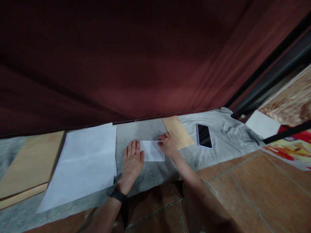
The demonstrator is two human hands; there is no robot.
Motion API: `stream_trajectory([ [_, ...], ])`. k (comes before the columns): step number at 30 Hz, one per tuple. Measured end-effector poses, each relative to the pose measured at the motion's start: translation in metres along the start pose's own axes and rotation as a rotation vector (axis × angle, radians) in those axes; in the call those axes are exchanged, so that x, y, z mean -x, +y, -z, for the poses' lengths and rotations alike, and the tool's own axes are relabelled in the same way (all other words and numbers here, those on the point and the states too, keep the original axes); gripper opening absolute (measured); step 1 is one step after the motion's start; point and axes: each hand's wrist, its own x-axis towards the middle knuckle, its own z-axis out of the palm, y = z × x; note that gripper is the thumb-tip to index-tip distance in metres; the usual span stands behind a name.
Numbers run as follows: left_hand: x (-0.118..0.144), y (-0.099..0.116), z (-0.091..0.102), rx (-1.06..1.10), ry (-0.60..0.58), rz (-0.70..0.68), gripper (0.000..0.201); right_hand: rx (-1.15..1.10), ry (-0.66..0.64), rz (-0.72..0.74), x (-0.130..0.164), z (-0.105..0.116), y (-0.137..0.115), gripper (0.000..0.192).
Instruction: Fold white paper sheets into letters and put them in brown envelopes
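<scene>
a: where's the folded white paper [152, 150]?
b: on the grey cloth [225, 136], middle, between both hands.
a: left hand [132, 159]?
b: flat, fingers spread, pressing its left edge.
a: right hand [167, 144]?
b: fingers bent on the far right corner, beside a tan envelope [178, 131] and phone [204, 135].

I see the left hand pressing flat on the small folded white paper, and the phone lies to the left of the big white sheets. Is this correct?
Not quite. The left hand does press flat on the small folded white paper, but the phone lies to the right of the big white sheets, beyond the right hand and the tan envelope. The head view shows this.
</scene>
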Motion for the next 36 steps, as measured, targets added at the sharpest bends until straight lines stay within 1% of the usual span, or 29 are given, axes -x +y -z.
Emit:
stream_trajectory([
  [3, 0.003, 0.012, 0.007, 0.066, 0.019, -0.103, 0.063, -0.168, -0.02, -0.037, -0.005, 0.007, 0.004, 0.016],
  [5, 0.008, 0.025, 0.011, 0.112, 0.019, -0.207, 0.074, -0.237, -0.025, -0.042, -0.006, 0.013, 0.005, 0.014],
  [7, 0.015, 0.042, 0.015, 0.134, 0.023, -0.278, 0.087, -0.445, -0.022, -0.079, -0.005, 0.019, 0.004, 0.015],
  [9, 0.02, 0.056, 0.019, 0.158, 0.038, -0.292, 0.095, -0.755, 0.003, -0.144, -0.001, 0.024, -0.001, 0.021],
  [10, 0.021, 0.062, 0.021, 0.174, 0.05, -0.276, 0.093, -0.899, 0.018, -0.175, 0.001, 0.026, -0.005, 0.025],
  [11, 0.022, 0.066, 0.023, 0.196, 0.062, -0.253, 0.086, -1.005, 0.033, -0.197, 0.003, 0.028, -0.009, 0.028],
  [12, 0.021, 0.069, 0.025, 0.229, 0.072, -0.226, 0.076, -1.056, 0.039, -0.203, 0.005, 0.029, -0.014, 0.03],
  [14, 0.017, 0.069, 0.031, 0.349, 0.093, -0.164, 0.056, -1.086, -0.002, -0.181, 0.008, 0.031, -0.023, 0.034],
  [16, 0.01, 0.064, 0.035, 0.566, 0.125, -0.055, 0.046, -1.091, -0.051, -0.145, 0.009, 0.032, -0.028, 0.044],
  [18, 0.003, 0.057, 0.038, 0.851, 0.161, 0.164, 0.045, -1.074, -0.027, -0.148, 0.008, 0.03, -0.027, 0.055],
  [19, -0.001, 0.053, 0.039, 1.0, 0.182, 0.295, 0.047, -1.046, 0.012, -0.176, 0.008, 0.027, -0.025, 0.055],
  [21, -0.007, 0.048, 0.038, 1.287, 0.22, 0.532, 0.053, -0.965, 0.054, -0.254, 0.009, 0.019, -0.018, 0.045],
  [22, -0.008, 0.048, 0.036, 1.413, 0.231, 0.616, 0.054, -0.929, 0.029, -0.289, 0.011, 0.013, -0.015, 0.04],
  [23, -0.009, 0.048, 0.034, 1.515, 0.234, 0.669, 0.054, -0.929, -0.036, -0.298, 0.013, 0.006, -0.012, 0.038],
  [25, -0.008, 0.049, 0.03, 1.639, 0.194, 0.723, 0.052, -0.978, -0.146, -0.295, 0.018, -0.007, -0.008, 0.041],
  [27, -0.005, 0.049, 0.027, 1.666, 0.11, 0.736, 0.048, -0.975, -0.171, -0.264, 0.021, -0.017, -0.005, 0.043],
  [28, -0.003, 0.046, 0.026, 1.662, 0.08, 0.732, 0.046, -0.941, -0.152, -0.249, 0.021, -0.019, -0.003, 0.042],
  [29, -0.002, 0.042, 0.025, 1.653, 0.07, 0.728, 0.046, -0.884, -0.12, -0.227, 0.02, -0.02, -0.001, 0.041],
  [31, -0.001, 0.028, 0.024, 1.582, 0.093, 0.709, 0.05, -0.72, -0.042, -0.164, 0.018, -0.019, 0.005, 0.038],
  [32, -0.001, 0.019, 0.023, 1.514, 0.108, 0.691, 0.053, -0.618, -0.005, -0.126, 0.018, -0.017, 0.008, 0.038],
  [33, -0.001, 0.011, 0.022, 1.423, 0.092, 0.664, 0.057, -0.506, 0.026, -0.092, 0.019, -0.015, 0.01, 0.039],
  [34, -0.002, 0.003, 0.021, 1.327, 0.055, 0.616, 0.061, -0.389, 0.047, -0.069, 0.02, -0.014, 0.012, 0.04],
  [36, -0.002, -0.007, 0.018, 1.103, -0.001, 0.518, 0.062, -0.169, 0.065, -0.062, 0.026, -0.012, 0.013, 0.044],
])
